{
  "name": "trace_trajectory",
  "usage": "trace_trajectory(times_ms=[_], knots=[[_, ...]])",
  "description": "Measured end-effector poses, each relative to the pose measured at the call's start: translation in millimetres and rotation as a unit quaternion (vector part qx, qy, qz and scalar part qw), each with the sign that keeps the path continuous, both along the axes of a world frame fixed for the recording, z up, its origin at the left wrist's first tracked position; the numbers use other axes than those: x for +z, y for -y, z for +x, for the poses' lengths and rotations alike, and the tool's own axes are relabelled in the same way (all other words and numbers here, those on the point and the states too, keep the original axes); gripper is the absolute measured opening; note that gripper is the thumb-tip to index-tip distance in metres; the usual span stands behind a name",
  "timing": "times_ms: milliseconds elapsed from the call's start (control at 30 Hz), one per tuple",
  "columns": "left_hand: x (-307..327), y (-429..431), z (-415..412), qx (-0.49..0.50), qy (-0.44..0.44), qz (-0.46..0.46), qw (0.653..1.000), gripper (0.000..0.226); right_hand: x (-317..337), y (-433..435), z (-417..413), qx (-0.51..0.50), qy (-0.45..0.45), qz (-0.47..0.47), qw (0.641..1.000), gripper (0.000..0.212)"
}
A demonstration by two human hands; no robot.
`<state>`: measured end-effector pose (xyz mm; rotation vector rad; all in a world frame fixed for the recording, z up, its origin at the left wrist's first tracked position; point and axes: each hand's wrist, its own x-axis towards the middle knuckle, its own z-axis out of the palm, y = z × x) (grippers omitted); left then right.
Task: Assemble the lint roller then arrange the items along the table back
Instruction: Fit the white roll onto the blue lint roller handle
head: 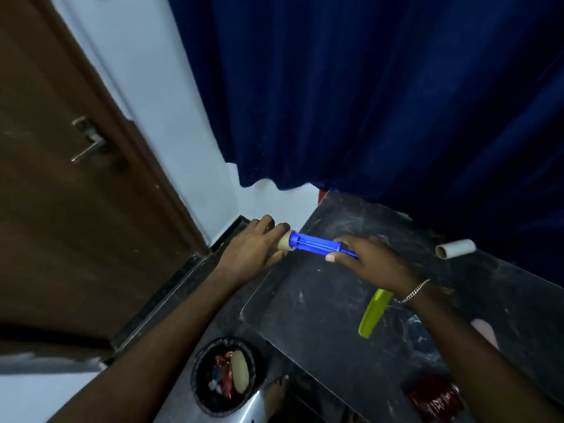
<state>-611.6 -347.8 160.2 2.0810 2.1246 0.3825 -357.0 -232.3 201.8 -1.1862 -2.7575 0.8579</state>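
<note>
A blue lint roller frame (316, 244) is held level above the left end of the dark table (329, 328). My right hand (370, 259) grips its handle end. My left hand (256, 247) is closed around a beige roll (285, 241) whose open end sits against the frame's tip, just off the table's left edge. Most of that roll is hidden by my fingers. A second white roll (456, 248) lies near the table's back edge to the right. A lime-green handle (374, 312) lies on the table below my right wrist.
A black waste bin (225, 377) with wrappers stands on the floor below the table. Dark blue curtain (381, 96) hangs behind the table. A brown door (76, 178) is at left. A pink item (485, 331) and clear plastic (418, 328) lie near my right forearm.
</note>
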Motion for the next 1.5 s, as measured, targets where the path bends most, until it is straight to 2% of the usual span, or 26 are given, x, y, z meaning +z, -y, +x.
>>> trace_trajectory(times_ms=[300, 533, 700, 833, 1000, 1167, 1300, 1500], knots=[[-44, 91, -76, 0.135, 0.014, -0.042, 0.99, 0.053, -55, 15, -79, 0.059, -0.045, -0.079, 0.994, 0.042], [-92, 170, -101, 0.241, 0.087, -0.069, 0.964, 0.051, -118, 72, -154, 0.048, -0.082, -0.176, 0.98, 0.031], [-127, 218, -105, 0.331, 0.154, -0.066, 0.929, 0.051, -163, 121, -199, -0.004, -0.096, -0.275, 0.957, 0.03], [-168, 243, -106, 0.408, 0.235, -0.073, 0.879, 0.049, -205, 158, -224, -0.04, -0.08, -0.323, 0.942, 0.029], [-237, 265, -102, 0.471, 0.294, -0.102, 0.825, 0.058, -272, 197, -239, -0.075, -0.045, -0.334, 0.938, 0.03], [-317, 276, -94, 0.506, 0.347, -0.103, 0.783, 0.053, -346, 218, -246, -0.102, -0.015, -0.314, 0.944, 0.031], [-383, 279, -84, 0.532, 0.362, -0.116, 0.757, 0.052, -409, 224, -247, -0.106, 0.016, -0.257, 0.96, 0.027], [-479, 281, -70, 0.56, 0.385, -0.123, 0.723, 0.057, -501, 231, -245, -0.104, 0.032, -0.197, 0.974, 0.041]])
